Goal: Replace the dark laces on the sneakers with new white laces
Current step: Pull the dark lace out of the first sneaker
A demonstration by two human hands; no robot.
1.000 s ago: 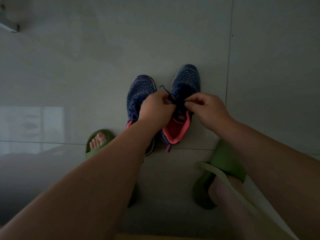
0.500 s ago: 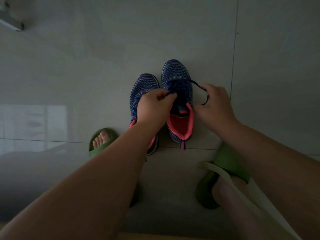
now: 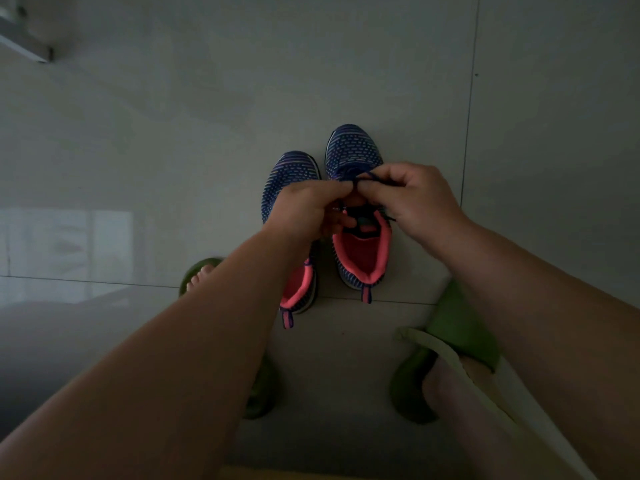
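Two blue knit sneakers with pink lining stand side by side on the grey tiled floor, toes pointing away from me. The right sneaker (image 3: pixel 353 150) sits a little farther out than the left sneaker (image 3: pixel 291 169). Over the right sneaker's tongue, my left hand (image 3: pixel 308 211) and my right hand (image 3: pixel 412 199) meet fingertip to fingertip. Both pinch the dark lace (image 3: pixel 367 176), which loops up between them. A loose lace end (image 3: pixel 389 218) trails out under my right hand. No white laces are in view.
My feet in green slippers flank the sneakers, the left slipper (image 3: pixel 199 271) beside the left sneaker and the right slipper (image 3: pixel 450 327) near my right forearm. A pale cloth edge (image 3: pixel 485 386) lies over my right leg. A white ledge (image 3: pixel 24 43) shows at top left.
My right hand has moved in from the right sneaker's side to meet my left hand above the tongue. The lace loop is now pinched between both hands.
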